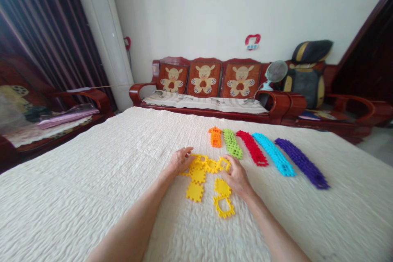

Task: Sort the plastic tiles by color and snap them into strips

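Observation:
Yellow interlocking plastic tiles with toothed edges lie on the white quilted cover, some solid and some with cut-out centres. My left hand [181, 161] is at the left end of the upper group, its fingers apart and partly curled beside the tiles. On the other side, my right hand [238, 176] grips a yellow window tile [224, 164] by its right edge, between thumb and fingers. A solid yellow tile [194, 192] lies at the lower left. Nearer my right wrist are another solid yellow tile [222, 187] and a yellow frame tile [224, 206].
Beyond my hands, tiles are lined up by colour: an orange row [216, 137], a green row [232, 144], a red row [252, 148], a light blue row [274, 154] and a purple row [302, 163]. A wooden sofa [208, 108] stands past the quilted cover's [92, 180] far edge.

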`<state>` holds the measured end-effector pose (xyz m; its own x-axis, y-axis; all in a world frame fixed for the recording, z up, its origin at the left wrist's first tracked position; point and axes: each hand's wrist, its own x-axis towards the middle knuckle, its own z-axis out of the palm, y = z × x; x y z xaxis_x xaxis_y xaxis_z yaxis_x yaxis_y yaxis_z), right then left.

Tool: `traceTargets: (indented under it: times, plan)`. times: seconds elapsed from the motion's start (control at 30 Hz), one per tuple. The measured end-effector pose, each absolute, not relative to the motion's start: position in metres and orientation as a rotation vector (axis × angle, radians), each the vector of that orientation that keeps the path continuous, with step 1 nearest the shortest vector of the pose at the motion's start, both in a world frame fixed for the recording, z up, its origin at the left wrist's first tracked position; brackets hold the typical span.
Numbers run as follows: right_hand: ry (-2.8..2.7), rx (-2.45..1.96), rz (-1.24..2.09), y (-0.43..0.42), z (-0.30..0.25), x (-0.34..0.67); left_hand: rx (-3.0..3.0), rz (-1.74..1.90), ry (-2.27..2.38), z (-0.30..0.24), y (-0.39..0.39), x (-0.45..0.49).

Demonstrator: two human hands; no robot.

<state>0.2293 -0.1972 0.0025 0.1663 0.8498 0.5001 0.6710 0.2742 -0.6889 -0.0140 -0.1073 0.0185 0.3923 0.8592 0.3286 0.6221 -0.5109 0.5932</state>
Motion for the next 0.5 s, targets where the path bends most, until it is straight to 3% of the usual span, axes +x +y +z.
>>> traceTargets:
  times: [0.2, 0.5]
  plan:
    - [-1.774, -1.511, 0.119, -0.201, 0.001, 0.234, 2.436, 0.903, 1.117, 0.011, -0.115, -0.003]
    - [-1.886, -1.477, 0.204, -0.209, 0.01, 0.206, 2.444, 0.76, 1.024, 0.021, -0.12, -0.002]
